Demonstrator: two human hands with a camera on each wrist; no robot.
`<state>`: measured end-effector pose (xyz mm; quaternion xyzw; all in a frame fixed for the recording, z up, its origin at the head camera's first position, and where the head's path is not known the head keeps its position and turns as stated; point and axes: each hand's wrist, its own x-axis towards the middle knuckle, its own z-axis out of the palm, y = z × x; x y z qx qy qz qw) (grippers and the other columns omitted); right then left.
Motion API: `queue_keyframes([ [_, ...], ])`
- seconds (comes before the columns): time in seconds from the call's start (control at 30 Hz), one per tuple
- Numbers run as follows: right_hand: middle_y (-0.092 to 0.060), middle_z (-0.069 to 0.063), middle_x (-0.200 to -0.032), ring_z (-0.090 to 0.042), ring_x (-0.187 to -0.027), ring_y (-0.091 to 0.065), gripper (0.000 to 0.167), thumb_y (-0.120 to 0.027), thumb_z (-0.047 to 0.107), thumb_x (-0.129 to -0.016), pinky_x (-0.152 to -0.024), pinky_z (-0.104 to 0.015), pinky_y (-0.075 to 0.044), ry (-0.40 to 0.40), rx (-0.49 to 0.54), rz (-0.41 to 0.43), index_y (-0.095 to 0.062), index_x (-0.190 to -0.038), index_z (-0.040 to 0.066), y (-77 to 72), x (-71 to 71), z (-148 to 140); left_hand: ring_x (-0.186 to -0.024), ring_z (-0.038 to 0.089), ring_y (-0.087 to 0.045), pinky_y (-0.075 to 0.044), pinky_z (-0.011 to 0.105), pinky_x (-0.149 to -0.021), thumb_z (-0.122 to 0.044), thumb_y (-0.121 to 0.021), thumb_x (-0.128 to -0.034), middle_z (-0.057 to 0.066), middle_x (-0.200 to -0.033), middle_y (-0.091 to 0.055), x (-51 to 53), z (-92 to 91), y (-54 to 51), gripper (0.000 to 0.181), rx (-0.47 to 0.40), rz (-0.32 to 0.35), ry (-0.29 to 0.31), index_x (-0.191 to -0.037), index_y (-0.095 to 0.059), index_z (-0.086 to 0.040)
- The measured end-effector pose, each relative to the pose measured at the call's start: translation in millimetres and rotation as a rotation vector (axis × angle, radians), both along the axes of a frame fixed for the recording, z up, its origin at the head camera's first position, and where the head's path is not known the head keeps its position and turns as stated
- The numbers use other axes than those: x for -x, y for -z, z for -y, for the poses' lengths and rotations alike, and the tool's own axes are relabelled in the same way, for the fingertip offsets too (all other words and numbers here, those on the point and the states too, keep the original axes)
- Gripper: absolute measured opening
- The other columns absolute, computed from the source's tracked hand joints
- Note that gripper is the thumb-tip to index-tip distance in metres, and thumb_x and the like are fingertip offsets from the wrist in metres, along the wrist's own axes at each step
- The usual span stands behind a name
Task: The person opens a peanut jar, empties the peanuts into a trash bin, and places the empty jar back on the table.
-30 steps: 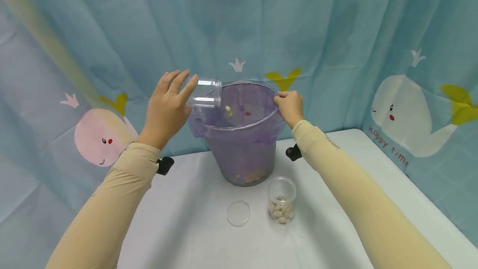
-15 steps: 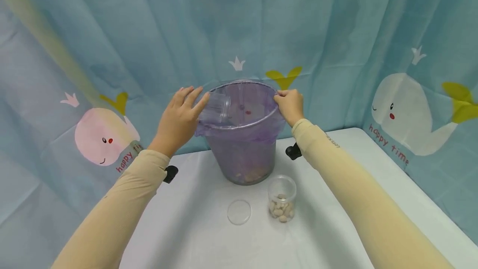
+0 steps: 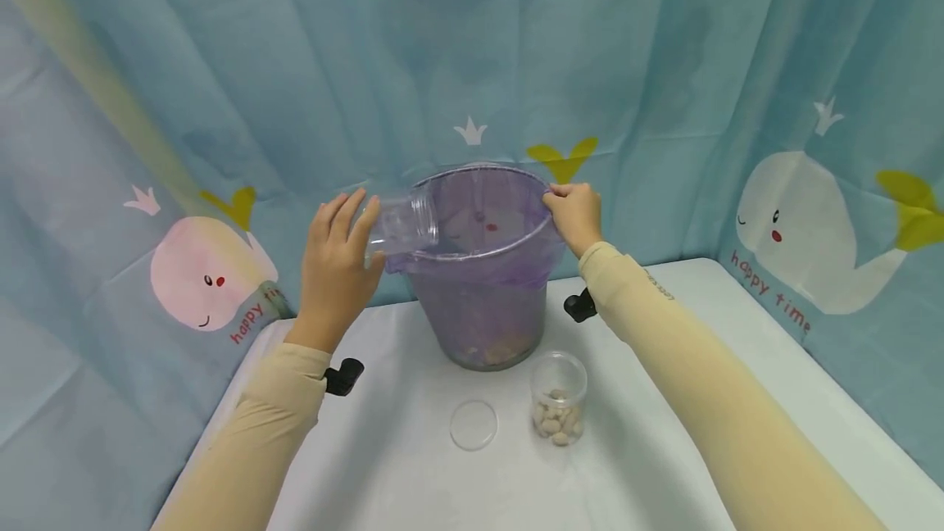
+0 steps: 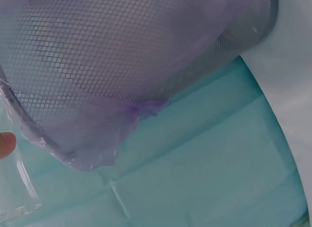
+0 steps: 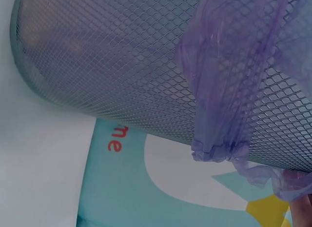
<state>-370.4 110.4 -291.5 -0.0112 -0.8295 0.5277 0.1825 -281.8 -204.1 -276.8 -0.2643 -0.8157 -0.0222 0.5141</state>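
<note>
My left hand (image 3: 335, 265) grips a clear plastic jar (image 3: 401, 222), tipped on its side with its mouth over the left rim of a mesh wastebasket (image 3: 483, 322). No contents show in that jar. A purple bag (image 3: 494, 269) lines the basket and folds over its rim. On the right, my right hand (image 3: 578, 215) pinches the rim together with the bag. In the left wrist view a fingertip (image 4: 7, 144) presses the jar's side. The right wrist view shows the bag (image 5: 224, 90) hanging over the mesh, with part of the hand at the lower right corner.
A second clear jar (image 3: 559, 400), partly filled with pale nuts or beans, stands upright in front of the basket. Left of it a round clear lid (image 3: 474, 424) lies flat on the white table (image 3: 413, 482). Behind hangs a blue curtain (image 3: 413, 64) with whale prints.
The left hand dips the jar into the basket's mouth, then draws it back left to the rim. Pale pieces falling from it earlier are gone. The right hand stays at the rim.
</note>
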Motion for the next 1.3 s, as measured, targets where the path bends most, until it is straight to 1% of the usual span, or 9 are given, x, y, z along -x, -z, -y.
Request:
queue_keyframes([
  [0.1, -0.064, -0.017, -0.132, -0.008, -0.043, -0.029, 0.035, -0.058, 0.016, -0.096, -0.048, -0.019, -0.033, -0.002, 0.006, 0.015, -0.065, -0.128, 0.005, 2.2, 0.1, -1, -0.126, 0.046, -0.05, -0.04, 0.057, -0.113, 0.006, -0.08, -0.0709, 0.026, -0.135, -0.056, -3.8, 1.3, 8.0, 0.069, -0.071, 0.01, 0.009, -0.133, -0.051, -0.001],
  [0.27, -0.065, -0.018, -0.13, -0.007, -0.042, -0.028, 0.035, -0.058, 0.015, -0.095, -0.046, -0.018, -0.031, 0.001, -0.005, 0.003, -0.065, -0.127, 0.003, 4.1, 0.8, -1, -0.127, 0.046, -0.048, -0.038, 0.057, -0.114, 0.006, -0.078, -0.072, 0.026, -0.137, -0.054, -9.9, 1.9, 15.3, 0.07, -0.136, 0.038, -0.001, -0.135, -0.049, 0.0],
  [0.53, -0.066, -0.018, -0.128, -0.008, -0.047, -0.032, 0.035, -0.059, 0.015, -0.094, -0.052, -0.02, -0.034, 0.013, -0.001, -0.005, -0.066, -0.126, 0.004, 3.0, -1.2, 0, -0.128, 0.047, -0.048, -0.037, 0.06, -0.114, 0.006, -0.078, -0.0723, 0.025, -0.138, -0.054, -17.9, 0.4, 18.9, 0.07, -0.166, 0.049, 0.007, -0.135, -0.049, 0.0],
  [0.7, -0.066, -0.018, -0.129, -0.007, -0.047, -0.033, 0.035, -0.058, 0.015, -0.094, -0.05, -0.019, -0.033, -0.002, 0.007, 0.004, -0.067, -0.126, 0.004, 4.1, -1.9, 2, -0.128, 0.048, -0.048, -0.036, 0.061, -0.114, 0.008, -0.08, -0.0692, 0.025, -0.138, -0.054, -28.2, 2.7, 21.9, 0.073, -0.212, 0.064, 0.035, -0.135, -0.05, 0.001],
  [0.87, -0.067, -0.017, -0.127, -0.008, -0.048, -0.034, 0.035, -0.059, 0.015, -0.093, -0.052, -0.019, -0.034, 0.008, 0.014, -0.005, -0.067, -0.125, 0.003, 5.1, -1.3, 1, -0.127, 0.049, -0.048, -0.037, 0.062, -0.112, 0.007, -0.078, -0.0695, 0.025, -0.137, -0.055, -36.7, 1.7, 26.9, 0.072, -0.237, 0.066, 0.049, -0.135, -0.05, 0.001],
  [1.03, -0.067, -0.017, -0.126, -0.007, -0.045, -0.031, 0.035, -0.059, 0.014, -0.093, -0.049, -0.019, -0.033, 0.012, 0.004, -0.017, -0.067, -0.125, 0.003, 4.0, 0.4, -1, -0.127, 0.049, -0.047, -0.036, 0.063, -0.113, 0.007, -0.079, -0.0688, 0.026, -0.137, -0.055, -42.0, 2.7, 33.2, 0.073, -0.27, 0.076, 0.051, -0.136, -0.05, 0.001],
  [1.13, -0.067, -0.017, -0.127, -0.007, -0.043, -0.029, 0.035, -0.059, 0.014, -0.093, -0.047, -0.018, -0.031, 0.01, 0.008, -0.019, -0.067, -0.125, 0.004, 2.8, 1.1, -1, -0.127, 0.049, -0.047, -0.036, 0.064, -0.112, 0.008, -0.081, -0.0667, 0.026, -0.137, -0.055, -44.1, 3.8, 35.9, 0.076, -0.283, 0.079, 0.055, -0.136, -0.05, 0.001],
  [1.3, -0.066, -0.017, -0.128, -0.007, -0.042, -0.028, 0.035, -0.059, 0.015, -0.093, -0.045, -0.018, -0.03, 0.008, 0.009, -0.023, -0.067, -0.126, 0.004, 0.9, 2.0, -1, -0.126, 0.049, -0.047, -0.036, 0.063, -0.112, 0.009, -0.081, -0.066, 0.026, -0.137, -0.055, -46.8, 5.4, 40.3, 0.077, -0.306, 0.094, 0.047, -0.136, -0.05, 0.001],
])
